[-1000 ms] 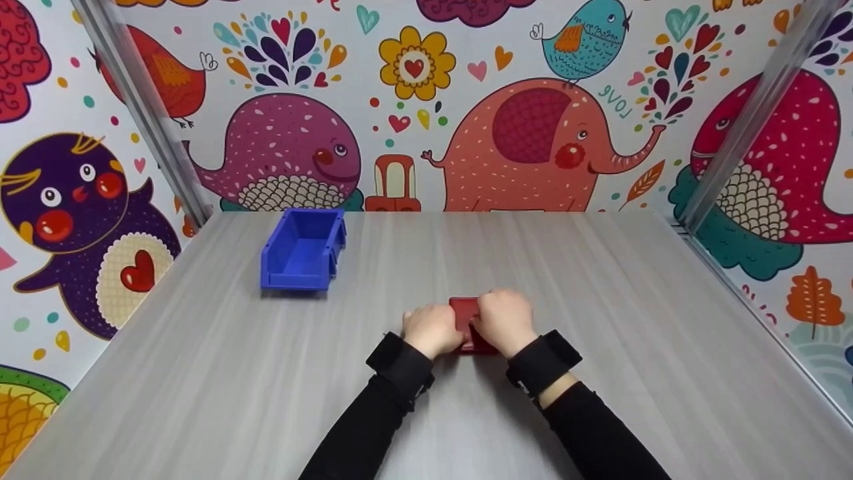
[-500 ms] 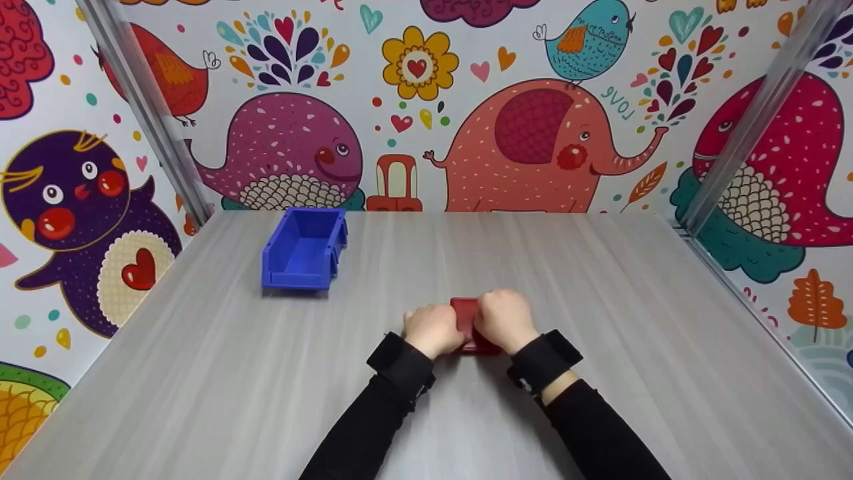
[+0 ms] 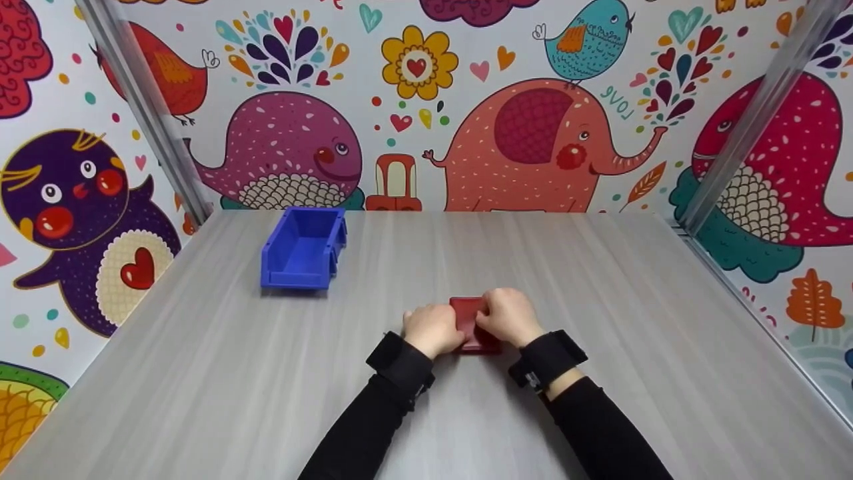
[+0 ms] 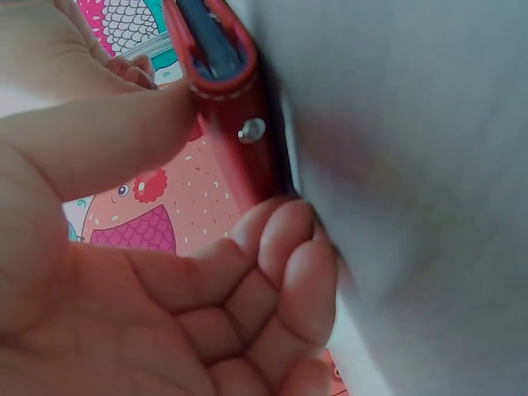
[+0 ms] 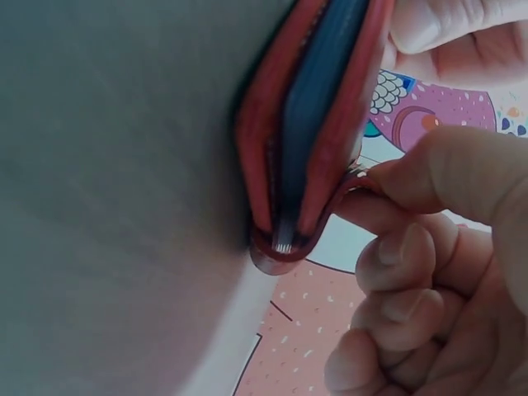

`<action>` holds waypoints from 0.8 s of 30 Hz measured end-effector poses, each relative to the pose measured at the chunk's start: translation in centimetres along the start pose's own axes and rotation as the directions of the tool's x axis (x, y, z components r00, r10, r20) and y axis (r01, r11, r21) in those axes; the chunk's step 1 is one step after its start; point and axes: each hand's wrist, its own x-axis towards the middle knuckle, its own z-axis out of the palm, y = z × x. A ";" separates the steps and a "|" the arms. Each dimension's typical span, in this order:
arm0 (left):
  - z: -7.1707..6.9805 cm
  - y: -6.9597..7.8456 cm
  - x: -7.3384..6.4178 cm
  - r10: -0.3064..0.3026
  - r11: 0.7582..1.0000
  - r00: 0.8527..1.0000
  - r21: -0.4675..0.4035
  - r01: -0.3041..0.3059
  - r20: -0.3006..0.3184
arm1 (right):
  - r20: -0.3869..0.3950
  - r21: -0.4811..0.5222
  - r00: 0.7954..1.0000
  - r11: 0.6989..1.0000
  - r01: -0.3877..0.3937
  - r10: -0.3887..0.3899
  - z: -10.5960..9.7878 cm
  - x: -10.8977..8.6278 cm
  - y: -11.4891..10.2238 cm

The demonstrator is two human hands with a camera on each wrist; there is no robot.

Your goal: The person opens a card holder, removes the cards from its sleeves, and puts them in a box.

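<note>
A small red wallet [image 3: 476, 341] with stitched edges lies on the table between my hands. My left hand [image 3: 432, 330] grips its left end, the thumb on the upper face and the curled fingers against the edge in the left wrist view. A silver snap stud [image 4: 252, 130] shows on the wallet's narrow side there. My right hand [image 3: 512, 317] pinches the short snap strap [image 5: 356, 181] between thumb and index finger, its other fingers curled. Dark blue inner sleeves [image 5: 318, 107] show between the red covers in the right wrist view.
A blue plastic bin [image 3: 300, 257] stands at the table's back left, its low front facing me. Printed cartoon panels [image 3: 413, 133] and metal posts [image 3: 143, 113] border the grey tabletop [image 3: 233, 373].
My right hand has shifted slightly to the right, uncovering more of the wallet's upper face. The left hand and the wallet stay in place.
</note>
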 end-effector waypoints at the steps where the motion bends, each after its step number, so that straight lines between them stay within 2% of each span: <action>1: 0.0 0.0 0.0 0.000 1.000 1.000 -0.001 0.000 0.001 | 0.002 0.007 1.000 1.000 -0.004 0.004 0.0 0.0 0.1; 16: 0.0 0.0 -0.2 0.012 1.000 1.000 -0.010 -0.012 -0.017 | 0.078 0.136 0.994 0.987 -0.087 0.077 -0.3 0.2 0.5; 24: 0.1 -0.1 0.0 0.005 1.000 1.000 -0.013 -0.005 -0.010 | 0.092 0.196 0.991 0.974 -0.116 0.100 -0.3 0.3 1.2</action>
